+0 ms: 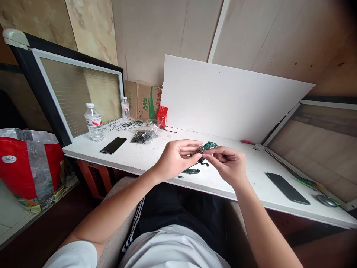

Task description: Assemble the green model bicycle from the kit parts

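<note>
Both of my hands meet over the front edge of a white desk (134, 156). My left hand (175, 158) pinches a small dark green plastic model piece (208, 146) with a grey part on it. My right hand (227, 163) closes its fingertips on the same piece from the right. Just below the hands, another green part (191, 171) and a small black part (205, 163) lie on the desk.
A black phone (113, 145), two water bottles (94, 122), a clear bag of dark parts (142, 135), part frames (125, 125) and a red box (162, 116) sit at the left. A second phone (287, 188) lies right. A white board (237, 100) leans behind.
</note>
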Motion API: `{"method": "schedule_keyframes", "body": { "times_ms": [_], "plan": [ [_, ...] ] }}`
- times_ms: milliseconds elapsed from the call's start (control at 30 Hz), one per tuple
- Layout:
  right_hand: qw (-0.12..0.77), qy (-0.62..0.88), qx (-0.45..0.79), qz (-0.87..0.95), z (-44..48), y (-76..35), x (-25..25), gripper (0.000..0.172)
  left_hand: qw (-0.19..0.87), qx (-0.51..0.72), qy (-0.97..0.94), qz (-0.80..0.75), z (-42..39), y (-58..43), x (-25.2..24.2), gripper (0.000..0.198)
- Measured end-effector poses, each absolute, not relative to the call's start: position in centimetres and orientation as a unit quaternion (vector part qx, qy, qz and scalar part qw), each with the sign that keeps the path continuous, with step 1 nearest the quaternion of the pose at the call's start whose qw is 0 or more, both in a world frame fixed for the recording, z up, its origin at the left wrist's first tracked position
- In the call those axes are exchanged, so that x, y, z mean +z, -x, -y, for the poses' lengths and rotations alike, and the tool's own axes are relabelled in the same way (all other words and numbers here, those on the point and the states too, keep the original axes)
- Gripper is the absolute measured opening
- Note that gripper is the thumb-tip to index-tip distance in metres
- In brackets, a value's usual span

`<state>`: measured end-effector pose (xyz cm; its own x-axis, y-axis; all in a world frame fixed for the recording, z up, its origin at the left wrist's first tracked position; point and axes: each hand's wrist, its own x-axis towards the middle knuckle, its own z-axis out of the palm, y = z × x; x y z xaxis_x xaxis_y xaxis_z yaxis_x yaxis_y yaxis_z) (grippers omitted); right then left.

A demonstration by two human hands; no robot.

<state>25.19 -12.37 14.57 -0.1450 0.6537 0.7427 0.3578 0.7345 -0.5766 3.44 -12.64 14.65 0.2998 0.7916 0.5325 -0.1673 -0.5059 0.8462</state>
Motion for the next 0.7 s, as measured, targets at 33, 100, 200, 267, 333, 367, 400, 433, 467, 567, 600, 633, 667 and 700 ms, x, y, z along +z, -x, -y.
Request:
{"method": "schedule_keyframes", "body": {
  "times_ms": [33,100,200,267,333,367,400,433,467,567,600,633,667,700],
  "plan": [
    [0.555,0.342,0.129,0.747,12.4,-25.2,14.5,0.013,0.418,0.552,-0.681,-0.238,12.8,-3.6,14.6,0.049],
    [0.551,0.345,0.127,0.749,12.3,-25.2,14.4,0.013,0.370,0.567,-0.693,-0.247,13.0,-3.8,14.5,0.048],
    [0.547,0.351,0.127,0.750,12.2,-25.3,14.2,0.016,0.323,0.574,-0.709,-0.253,12.9,-4.1,14.1,0.042],
    [0.543,0.357,0.126,0.750,12.2,-25.3,14.2,0.018,0.317,0.571,-0.712,-0.256,12.6,-4.1,13.9,0.041],
    [0.543,0.360,0.123,0.749,12.1,-25.2,14.1,0.020,0.320,0.569,-0.713,-0.257,12.5,-4.0,13.8,0.039],
    [0.543,0.361,0.121,0.748,12.1,-25.2,14.1,0.020,0.323,0.568,-0.712,-0.258,12.4,-3.9,13.9,0.038],
    [0.545,0.360,0.119,0.748,12.1,-25.2,14.1,0.021,0.328,0.567,-0.710,-0.260,12.4,-3.9,13.9,0.037],
    [0.546,0.358,0.116,0.748,12.1,-25.1,14.2,0.022,0.334,0.565,-0.707,-0.262,12.3,-3.9,14.0,0.037],
    [0.547,0.355,0.113,0.750,12.1,-25.1,14.2,0.022,0.342,0.565,-0.703,-0.265,12.3,-3.9,14.1,0.038],
    [0.546,0.353,0.107,0.752,12.1,-24.9,14.1,0.022,0.369,0.569,-0.687,-0.262,12.1,-3.9,14.1,0.040],
    [0.543,0.356,0.105,0.753,12.1,-24.8,14.1,0.021,0.380,0.570,-0.681,-0.259,11.9,-3.9,14.1,0.039],
    [0.538,0.361,0.103,0.755,12.1,-24.8,14.1,0.020,0.392,0.569,-0.676,-0.257,11.7,-3.9,14.0,0.038],
    [0.533,0.364,0.103,0.757,12.1,-24.7,14.1,0.019,0.404,0.567,-0.670,-0.258,11.3,-3.8,14.0,0.038],
    [0.527,0.365,0.105,0.760,12.1,-24.7,14.1,0.018,0.415,0.565,-0.664,-0.261,11.0,-3.7,13.9,0.038]
  ]
}}
